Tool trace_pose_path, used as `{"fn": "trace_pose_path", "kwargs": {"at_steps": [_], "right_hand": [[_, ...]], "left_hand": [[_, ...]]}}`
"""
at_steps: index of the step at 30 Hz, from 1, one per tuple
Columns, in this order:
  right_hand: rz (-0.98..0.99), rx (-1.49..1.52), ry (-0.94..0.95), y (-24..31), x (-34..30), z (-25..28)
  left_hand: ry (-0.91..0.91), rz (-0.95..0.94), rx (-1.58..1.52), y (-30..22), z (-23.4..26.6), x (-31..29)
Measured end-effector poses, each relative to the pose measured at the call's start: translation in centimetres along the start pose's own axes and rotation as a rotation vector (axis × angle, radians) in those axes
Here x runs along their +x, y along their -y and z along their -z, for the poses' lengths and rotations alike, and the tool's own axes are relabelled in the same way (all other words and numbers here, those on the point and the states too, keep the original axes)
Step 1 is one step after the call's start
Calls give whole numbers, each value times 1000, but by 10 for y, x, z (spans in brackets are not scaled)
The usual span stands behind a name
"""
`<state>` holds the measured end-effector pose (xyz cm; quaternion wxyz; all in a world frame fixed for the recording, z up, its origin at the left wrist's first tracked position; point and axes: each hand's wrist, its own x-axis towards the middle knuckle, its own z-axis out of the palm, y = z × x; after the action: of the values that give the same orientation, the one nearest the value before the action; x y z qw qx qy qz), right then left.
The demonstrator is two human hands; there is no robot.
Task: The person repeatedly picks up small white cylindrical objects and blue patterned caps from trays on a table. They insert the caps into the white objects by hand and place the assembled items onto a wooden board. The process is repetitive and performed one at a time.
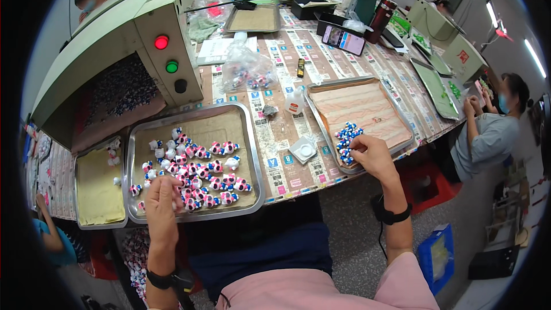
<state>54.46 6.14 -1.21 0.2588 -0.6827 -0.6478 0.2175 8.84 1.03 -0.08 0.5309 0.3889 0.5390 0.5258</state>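
Note:
On the left, my left hand [162,209] hovers over the near part of a metal tray [259,181], its fingers pinched together. Whatever it may hold is too small to make out. Pink, white and blue figurines [198,169] lie in rows and loose groups in that tray, some of them plain white. My right hand [372,155] reaches into a second metal tray [396,116] lined with pale cloth. Thumb and fingers close together at the edge of a heap of small blue-and-white pieces [346,138]; the fingertips partly hide what they touch.
A machine [178,40] with red and green lights stands at the left, beside a narrow yellow-lined tray [100,189]. Between the big trays are a small white dish [303,149], a white bottle [294,102] and a lighter [301,68]. A propped phone [343,40] stands farther back. Other people sit around the table.

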Motion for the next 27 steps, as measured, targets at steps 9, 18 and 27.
{"fn": "trace_pose_path", "kwargs": {"at_steps": [9,18,27], "right_hand": [[145,93,-114,-9,-7,-2],[75,653,317,56,-43,-10],[132,884,531,56,-41,-28]], "left_hand": [[428,572,-841,10,-75,-42],[537,666,-935,23,-91,-50],[423,702,-821,15,-98,-54]]}}
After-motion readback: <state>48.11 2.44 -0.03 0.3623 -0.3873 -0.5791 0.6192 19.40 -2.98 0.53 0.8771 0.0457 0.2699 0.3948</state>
